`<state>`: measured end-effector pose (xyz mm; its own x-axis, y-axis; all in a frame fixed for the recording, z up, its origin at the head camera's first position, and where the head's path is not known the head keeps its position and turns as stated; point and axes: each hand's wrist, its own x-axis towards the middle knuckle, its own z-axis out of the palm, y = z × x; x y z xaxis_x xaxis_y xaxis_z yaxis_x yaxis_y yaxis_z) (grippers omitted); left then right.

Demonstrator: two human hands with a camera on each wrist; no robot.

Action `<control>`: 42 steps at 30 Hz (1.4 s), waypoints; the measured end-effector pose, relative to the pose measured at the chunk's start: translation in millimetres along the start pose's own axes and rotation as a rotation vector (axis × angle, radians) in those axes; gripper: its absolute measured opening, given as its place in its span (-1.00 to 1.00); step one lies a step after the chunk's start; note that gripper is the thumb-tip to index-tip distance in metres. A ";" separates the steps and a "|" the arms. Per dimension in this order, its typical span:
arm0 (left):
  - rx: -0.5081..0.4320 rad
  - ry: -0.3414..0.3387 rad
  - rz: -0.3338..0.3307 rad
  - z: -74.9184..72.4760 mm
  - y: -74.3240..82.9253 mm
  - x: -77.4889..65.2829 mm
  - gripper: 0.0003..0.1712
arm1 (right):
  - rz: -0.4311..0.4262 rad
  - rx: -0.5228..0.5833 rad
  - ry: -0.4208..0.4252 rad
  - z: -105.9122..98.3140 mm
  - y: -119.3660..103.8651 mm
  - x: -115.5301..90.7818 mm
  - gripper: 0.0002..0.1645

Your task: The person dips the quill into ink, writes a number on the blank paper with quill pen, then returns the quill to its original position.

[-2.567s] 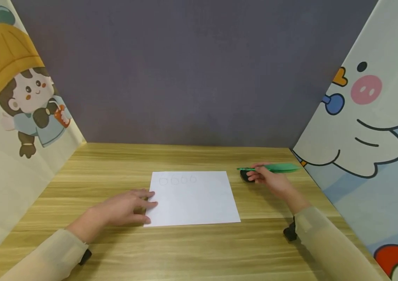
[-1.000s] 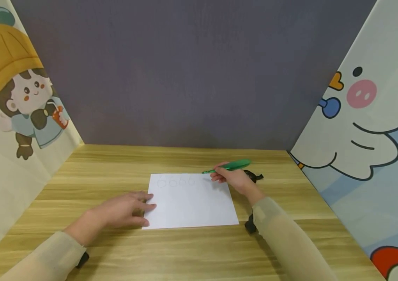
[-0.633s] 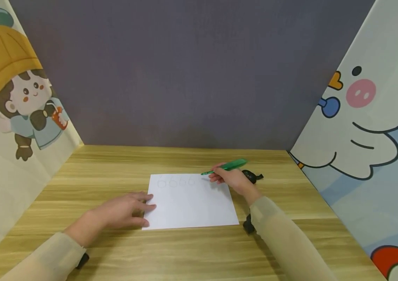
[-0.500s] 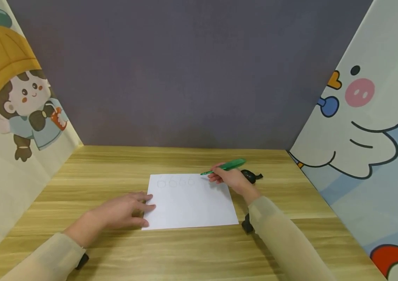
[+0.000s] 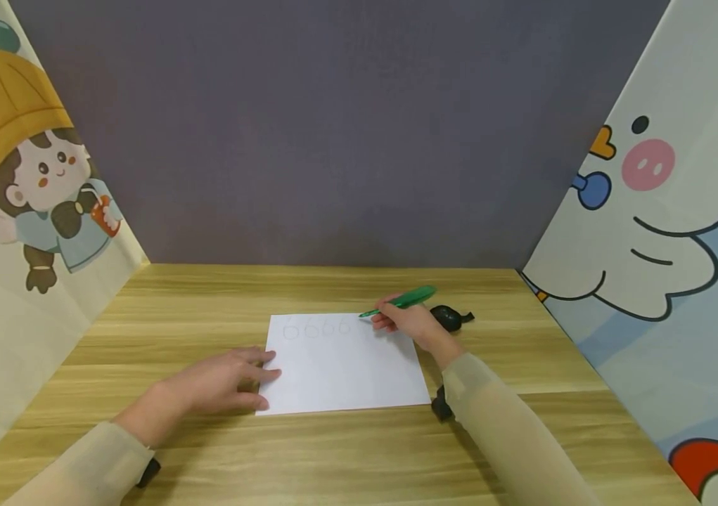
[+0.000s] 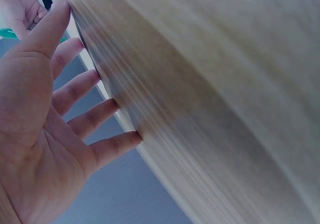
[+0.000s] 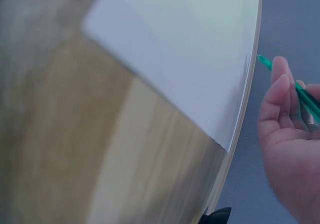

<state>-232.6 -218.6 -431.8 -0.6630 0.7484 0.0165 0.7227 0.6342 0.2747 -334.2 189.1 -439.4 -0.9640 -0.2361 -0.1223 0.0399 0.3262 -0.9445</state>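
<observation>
1. We judge the likeliest trouble is the white sheet (image 5: 342, 372) sliding or turning on the desk (image 5: 333, 464): the only hold we see on it is at the left edge, so a sideways push from the green pen (image 5: 412, 297) could swing the free side.
2. The pen's tip is at the sheet's far edge, so a stroke led slightly outward could run off and mark the desk. We cannot tell whether the tip touches the paper.
3. The black object (image 5: 444, 318) sits just beside the right hand (image 5: 411, 323), partly behind it; a backward sweep of that hand could knock it.
4. The left hand (image 5: 226, 379) has its fingers spread wide, gaps between them, fingertips and thumb on or at the sheet's left edge. They grasp nothing, and how firmly they press we cannot tell.
5. The right hand's fingers are drawn in narrowly, pinching the pen near its lower end; its broad green end slants up and away to the right.
6. The sheet lies flat between the hands, with faint round marks (image 5: 317, 330) in a row along its far left part.
</observation>
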 end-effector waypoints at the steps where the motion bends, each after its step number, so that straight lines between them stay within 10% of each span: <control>1: -0.001 0.000 -0.001 -0.1 0.1 -0.2 -0.29 | 0.000 -0.001 0.002 0.4 -0.3 -0.1 -0.57; 42: -0.001 -0.006 -0.007 -1.1 1.2 -1.6 -0.29 | -0.010 -0.005 0.021 2.6 0.2 4.0 -0.55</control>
<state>-230.9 -219.3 -430.4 -0.6669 0.7451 0.0089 0.7179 0.6392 0.2759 -337.3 185.9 -440.8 -0.9698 -0.2198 -0.1059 0.0287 0.3285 -0.9441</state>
